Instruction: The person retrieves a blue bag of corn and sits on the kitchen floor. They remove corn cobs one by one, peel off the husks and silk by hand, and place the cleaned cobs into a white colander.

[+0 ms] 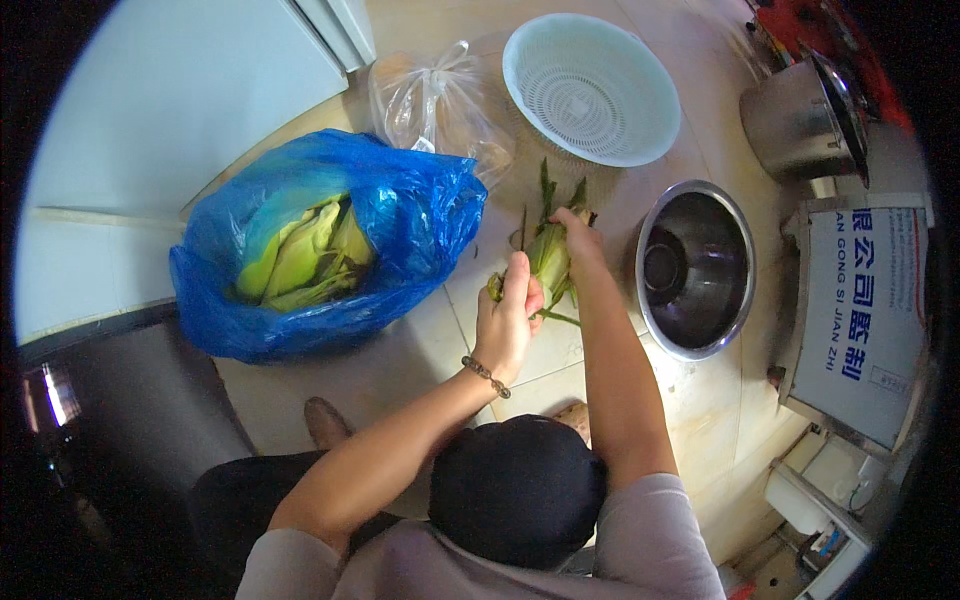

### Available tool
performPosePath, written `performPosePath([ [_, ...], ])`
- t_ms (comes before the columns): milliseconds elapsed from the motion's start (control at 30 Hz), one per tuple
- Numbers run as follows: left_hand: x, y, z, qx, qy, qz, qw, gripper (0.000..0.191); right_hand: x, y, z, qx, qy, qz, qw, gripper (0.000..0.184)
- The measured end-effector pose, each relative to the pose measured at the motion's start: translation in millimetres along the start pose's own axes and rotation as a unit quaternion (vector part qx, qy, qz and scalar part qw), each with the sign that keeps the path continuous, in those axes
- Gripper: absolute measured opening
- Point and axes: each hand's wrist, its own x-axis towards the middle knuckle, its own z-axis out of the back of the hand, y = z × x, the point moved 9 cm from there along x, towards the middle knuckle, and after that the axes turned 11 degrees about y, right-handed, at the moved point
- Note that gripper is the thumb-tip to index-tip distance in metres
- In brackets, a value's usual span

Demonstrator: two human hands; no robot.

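Between my hands is an ear of corn in its green husk (pixel 551 259), tilted, with long loose leaves hanging about it. My left hand (pixel 511 307), with a beaded bracelet at the wrist, is closed around the ear's lower end. Near the upper, darker tip, my right hand (pixel 579 234) grips the ear. To the left stands an open blue plastic bag (pixel 420 225) holding green husks or husked ears (pixel 300 251); which of these cannot be told. A metal basin (pixel 701 277) lies right of my right forearm, dark inside. Beyond my hands stands a pale plastic colander (pixel 592 90).
A tied clear plastic bag (pixel 442 105) sits behind the blue bag. At the upper right is a large metal pot (pixel 795 124). A framed board with writing (pixel 859 322) stands at the right. A white cabinet (pixel 187 82) borders the upper left. My feet are on the tiled floor.
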Motion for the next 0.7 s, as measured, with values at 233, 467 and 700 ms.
performPosePath([
  [233,-16,8,-6,0.119,0.266,0.058,0.955,0.041,-5,26,5,-0.196,-0.021,0.101,0.975,0.051],
  [467,41,-66,54,0.145,0.133,-0.027,0.980,0.081,-147,120,-73,-0.408,-0.003,0.409,0.816,0.053],
  [700,54,-12,109,0.008,-0.071,-0.010,0.997,0.054,-182,121,-51,-0.272,0.168,0.540,0.778,0.078],
])
